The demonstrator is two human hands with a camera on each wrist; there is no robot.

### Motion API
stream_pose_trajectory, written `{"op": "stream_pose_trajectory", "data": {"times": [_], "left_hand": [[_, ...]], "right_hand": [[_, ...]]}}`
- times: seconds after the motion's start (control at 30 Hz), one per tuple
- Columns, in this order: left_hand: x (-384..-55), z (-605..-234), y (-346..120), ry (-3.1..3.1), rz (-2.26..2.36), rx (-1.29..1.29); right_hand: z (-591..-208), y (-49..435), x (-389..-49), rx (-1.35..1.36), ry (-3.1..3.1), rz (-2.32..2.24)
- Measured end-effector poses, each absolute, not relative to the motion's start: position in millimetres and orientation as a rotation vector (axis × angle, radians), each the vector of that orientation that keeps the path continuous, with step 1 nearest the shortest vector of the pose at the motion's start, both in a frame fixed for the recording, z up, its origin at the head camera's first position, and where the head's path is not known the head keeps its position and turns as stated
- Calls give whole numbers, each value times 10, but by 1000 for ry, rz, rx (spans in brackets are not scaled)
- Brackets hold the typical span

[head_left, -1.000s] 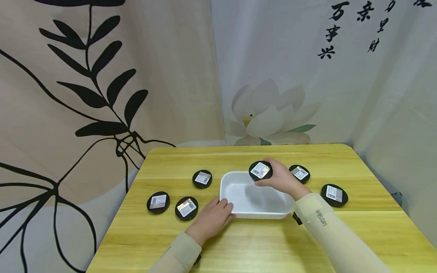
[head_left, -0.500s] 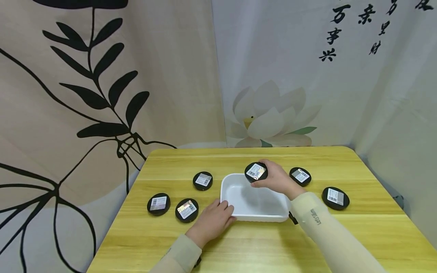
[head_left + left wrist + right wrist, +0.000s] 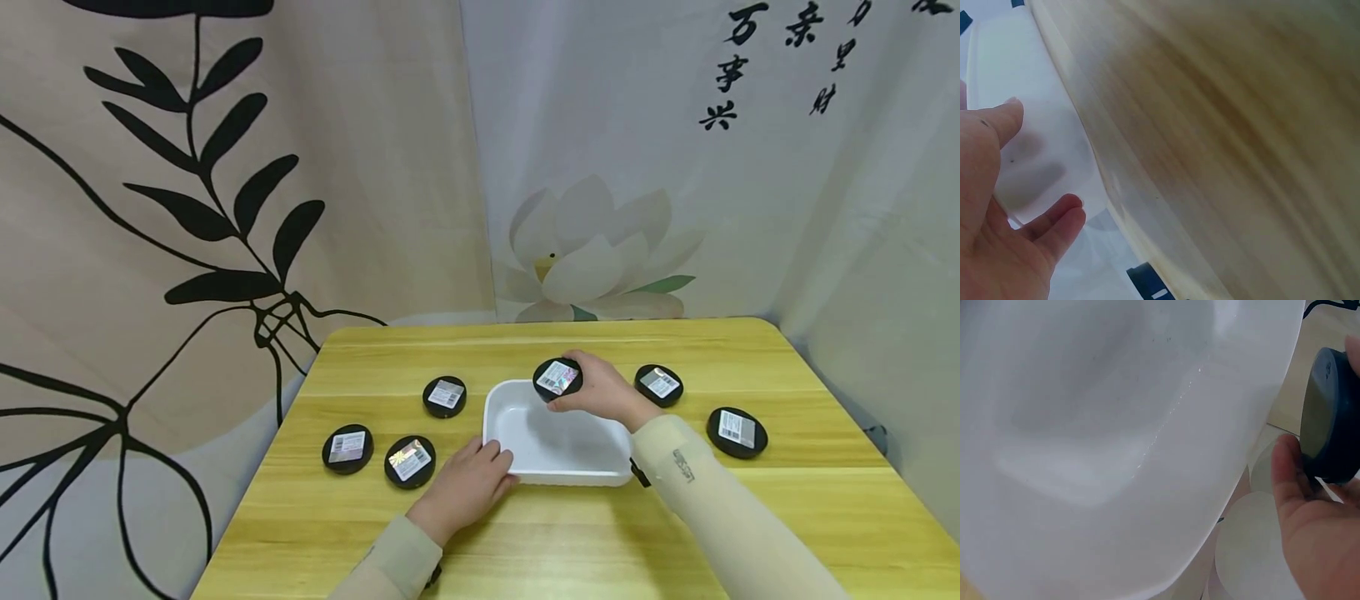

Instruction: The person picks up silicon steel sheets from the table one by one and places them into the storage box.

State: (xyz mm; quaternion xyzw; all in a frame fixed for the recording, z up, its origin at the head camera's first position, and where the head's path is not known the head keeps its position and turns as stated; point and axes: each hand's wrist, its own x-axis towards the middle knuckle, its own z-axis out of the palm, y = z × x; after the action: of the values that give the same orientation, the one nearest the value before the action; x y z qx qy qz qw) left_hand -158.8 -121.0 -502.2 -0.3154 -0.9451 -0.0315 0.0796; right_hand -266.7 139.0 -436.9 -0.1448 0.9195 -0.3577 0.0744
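A white rectangular plastic tray (image 3: 573,478) lies mid-table, open side up. At its front left corner my left hand (image 3: 467,487) holds on, with fingers over the left rim and the thumb against the front wall; the left wrist view shows that hand close to the tray's white wall (image 3: 1029,75). My right hand (image 3: 600,392) pinches a flat round black container (image 3: 557,378) by its edge, above the tray's back rim. A white barcode label on it faces me. From the right wrist, the container's dark side (image 3: 1344,425) shows beside the tray's rim (image 3: 1210,519).
To the tray's left lie three similar black containers: a back one (image 3: 445,396), a near one (image 3: 410,462) and an outer one (image 3: 347,449). Two more, one behind my right wrist (image 3: 658,385) and one farther right (image 3: 737,432), rest on the wooden table (image 3: 570,550).
My right hand has carried the black container slightly left over the tray's back edge, slowing in the last half second. The left hand stays at the tray corner.
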Motion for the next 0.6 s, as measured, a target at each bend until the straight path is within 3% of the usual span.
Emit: {"op": "stream_pose_trajectory", "data": {"times": [0.6], "left_hand": [[-1587,-5030,-1219,-2800,-72,-958]], "right_hand": [[-4395,1229,-2752,-604,2696,-1070]]}}
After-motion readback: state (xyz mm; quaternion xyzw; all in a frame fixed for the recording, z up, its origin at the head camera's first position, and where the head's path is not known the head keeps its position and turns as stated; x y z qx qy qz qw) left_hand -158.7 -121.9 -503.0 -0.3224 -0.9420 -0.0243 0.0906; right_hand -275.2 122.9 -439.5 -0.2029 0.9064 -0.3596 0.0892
